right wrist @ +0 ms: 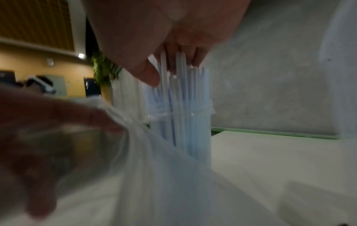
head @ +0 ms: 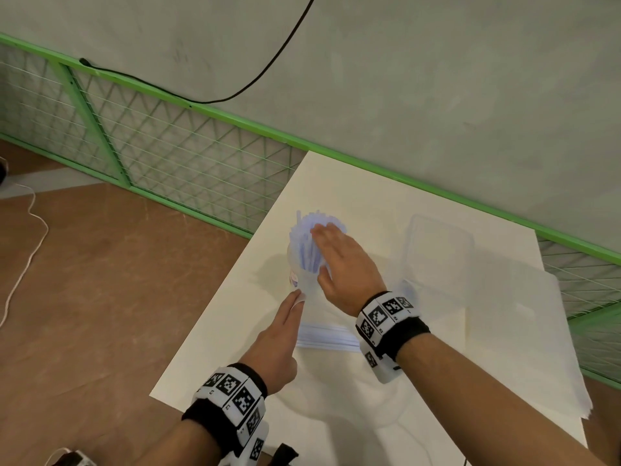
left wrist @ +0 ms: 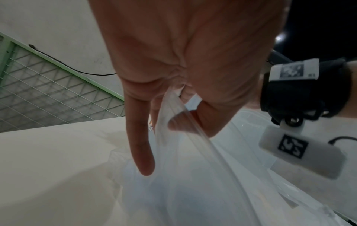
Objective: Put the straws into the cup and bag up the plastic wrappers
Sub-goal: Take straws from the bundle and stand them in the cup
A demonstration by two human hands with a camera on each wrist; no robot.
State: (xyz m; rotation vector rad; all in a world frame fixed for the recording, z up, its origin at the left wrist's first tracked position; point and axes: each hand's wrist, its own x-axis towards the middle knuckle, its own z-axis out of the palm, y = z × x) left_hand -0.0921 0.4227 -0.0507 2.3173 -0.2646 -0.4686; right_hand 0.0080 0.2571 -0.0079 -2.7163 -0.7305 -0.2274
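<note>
— Standing upright in the clear cup (right wrist: 195, 131) on the white table (head: 386, 418), the straws (head: 311, 240) poke up under the right hand (head: 346, 264)?
— Yes; its flat, straight fingers (right wrist: 170, 59) rest on their tips.
— And the left hand (head: 274, 344)?
— Its thumb (left wrist: 185, 123) and fingers pinch the clear bag (left wrist: 193, 183) just beside the cup.

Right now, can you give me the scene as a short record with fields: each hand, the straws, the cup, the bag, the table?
left hand: pinches the edge of the clear plastic bag
right hand: fingers fairly straight, resting on the tops of the straws
straws: upright bundle, standing in the cup
cup: clear, upright on the table
plastic bag: partly lifted, just in front of the cup
plastic wrappers: cannot tell from these views
</note>
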